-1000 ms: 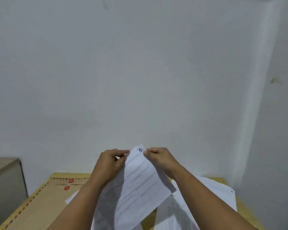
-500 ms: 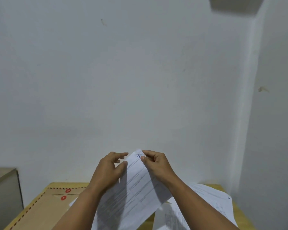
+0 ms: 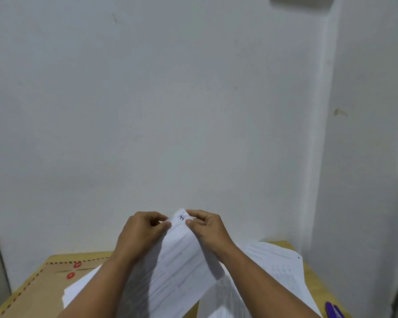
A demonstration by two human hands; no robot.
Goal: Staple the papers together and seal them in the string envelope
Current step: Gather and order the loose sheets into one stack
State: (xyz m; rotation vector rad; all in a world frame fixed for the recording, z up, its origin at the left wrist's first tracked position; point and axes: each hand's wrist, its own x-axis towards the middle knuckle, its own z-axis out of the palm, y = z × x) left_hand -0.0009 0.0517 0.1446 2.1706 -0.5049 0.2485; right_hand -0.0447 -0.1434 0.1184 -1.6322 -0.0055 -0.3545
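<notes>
Your table (image 3: 308, 269) carries the whole job, and as far as I can judge you are near its start. The string envelope (image 3: 39, 292) lies flat at the left, nothing visibly in it, its red discs (image 3: 74, 270) in view; whether the string is wound I cannot tell. Loose sheets (image 3: 276, 267) lie spread at the right, partly under your arms, so gathering is not finished. The purple object (image 3: 333, 309) at the lower right edge may be the stapler; it lies apart from both hands. Stapling, loading and tying all remain. You hold the lifted papers (image 3: 179, 265) above the table by their top corner. Your left hand (image 3: 140, 235) pinches the left of it, fingers curled shut. Your right hand (image 3: 207, 228) nips the right of it between thumb and fingertips (image 3: 190, 212).
</notes>
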